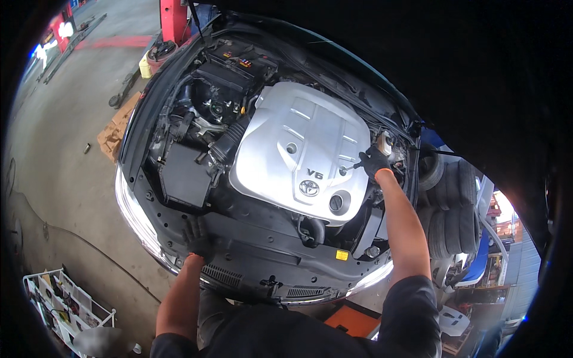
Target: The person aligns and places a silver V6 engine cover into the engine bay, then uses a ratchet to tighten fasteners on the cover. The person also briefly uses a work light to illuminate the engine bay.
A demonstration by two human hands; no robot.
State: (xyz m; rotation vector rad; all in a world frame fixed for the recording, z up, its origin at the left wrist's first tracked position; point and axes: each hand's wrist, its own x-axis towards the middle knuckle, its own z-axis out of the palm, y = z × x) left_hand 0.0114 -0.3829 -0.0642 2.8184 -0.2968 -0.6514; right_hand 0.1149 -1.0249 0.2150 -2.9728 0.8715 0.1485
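A silver plastic engine cover (pixel 280 137) lies over the middle of the engine bay. My right hand (pixel 375 161), in a black glove with an orange cuff, is closed at the cover's right side. It grips a slim hand tool (pixel 352 167) with a metal shaft, whose tip meets a round fastener recess in the cover. The tool's exact kind is too small to tell. My left hand (pixel 198 238), gloved in black too, rests with fingers spread on the black front panel (pixel 256 238) above the grille.
The raised hood (pixel 477 65) hangs overhead at the right, held by a prop. A black air filter box (pixel 185 174) and the battery area sit left of the cover. Stacked tires (pixel 450 230) stand at the right, a white wire rack (pixel 65 304) at lower left, and flattened cardboard (pixel 119 128) lies on the floor.
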